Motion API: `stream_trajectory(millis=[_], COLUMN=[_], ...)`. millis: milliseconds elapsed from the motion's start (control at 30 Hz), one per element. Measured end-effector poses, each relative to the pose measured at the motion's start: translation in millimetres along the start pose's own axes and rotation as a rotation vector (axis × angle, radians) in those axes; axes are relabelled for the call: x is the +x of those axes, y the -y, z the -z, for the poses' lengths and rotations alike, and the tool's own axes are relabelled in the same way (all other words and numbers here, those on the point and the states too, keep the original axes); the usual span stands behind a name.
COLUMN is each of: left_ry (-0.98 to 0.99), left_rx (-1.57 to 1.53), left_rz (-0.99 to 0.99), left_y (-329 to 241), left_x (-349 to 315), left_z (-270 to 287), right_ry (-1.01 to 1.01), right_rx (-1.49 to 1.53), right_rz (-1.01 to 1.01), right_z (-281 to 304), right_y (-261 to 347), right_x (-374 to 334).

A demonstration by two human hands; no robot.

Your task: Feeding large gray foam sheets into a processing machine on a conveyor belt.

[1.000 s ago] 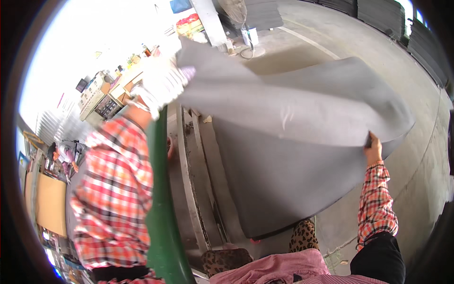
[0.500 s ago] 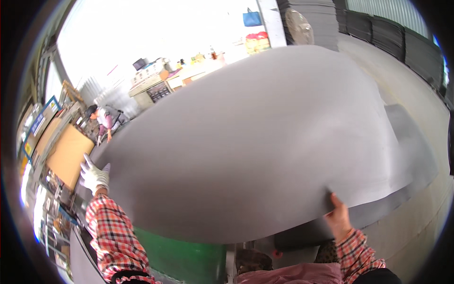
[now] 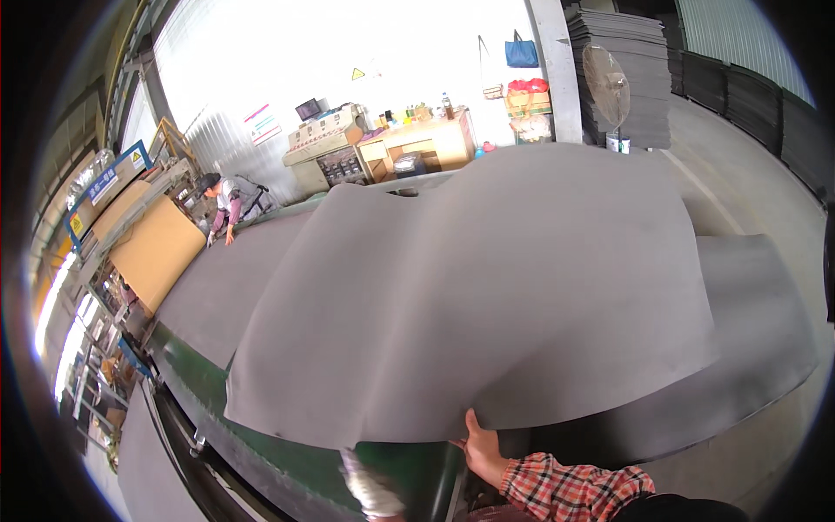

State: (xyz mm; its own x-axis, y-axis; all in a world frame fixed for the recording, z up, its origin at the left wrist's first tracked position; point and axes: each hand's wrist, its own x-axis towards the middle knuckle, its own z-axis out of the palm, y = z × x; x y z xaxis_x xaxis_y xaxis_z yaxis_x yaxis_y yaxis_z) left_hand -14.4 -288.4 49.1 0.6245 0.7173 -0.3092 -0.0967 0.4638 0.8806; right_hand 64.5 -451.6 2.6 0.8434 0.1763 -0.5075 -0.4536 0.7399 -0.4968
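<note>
A large, flexible grey sheet arches up in front of me, its middle raised in a soft ridge. My right hand is bare and grips the sheet's near edge, thumb on top and the other fingers hidden underneath. At the same edge, further left, is my left hand in a white glove. It is blurred by motion, and its fingertips are by the sheet's edge, so its grip cannot be made out. Another grey sheet lies flat on the green machine bed to the left.
Across the bed at far left, a person leans with hands on the flat sheet, beside a tan panel. Darker sheets lie beneath at right. A desk, a control console and a standing fan are at the back.
My left hand has come from the far left to the sheet's near edge. My right hand has moved left, and the raised sheet now shows its left edge, with the flat sheet visible beyond.
</note>
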Motion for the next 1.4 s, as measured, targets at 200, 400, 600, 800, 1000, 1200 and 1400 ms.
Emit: stream_trajectory(millis=[200,400,600,800,1000,1200,1400], left_ry=[0.364,-0.254,-0.5,0.407,0.249,0.366,0.573], left_rx=[-0.321,0.029,0.975,1.798,1.987,1.797,1.828], left_rz=[0.096,0.124,-0.829,-0.829,-0.406,-0.923,-0.977], left_y=[42,20,4,60,-5,44,39], left_x=[25,186,151,78,132,84,81], left_z=[-28,35,-26,-18,-15,-50,-20], right_ry=[0.212,-0.245,-0.291,0.054,-0.353,0.202,-0.005], right_rx=[-0.013,0.552,0.279,0.334,0.345,-1.212,-2.285], right_rz=[0.012,0.087,0.065,-0.069,0.247,0.319,0.23], right_z=[9,134,149,171,280,266,521], right_y=[-28,71,55,29,31,27,-55], right_x=[-11,-11,36,23,-18,-4,54])
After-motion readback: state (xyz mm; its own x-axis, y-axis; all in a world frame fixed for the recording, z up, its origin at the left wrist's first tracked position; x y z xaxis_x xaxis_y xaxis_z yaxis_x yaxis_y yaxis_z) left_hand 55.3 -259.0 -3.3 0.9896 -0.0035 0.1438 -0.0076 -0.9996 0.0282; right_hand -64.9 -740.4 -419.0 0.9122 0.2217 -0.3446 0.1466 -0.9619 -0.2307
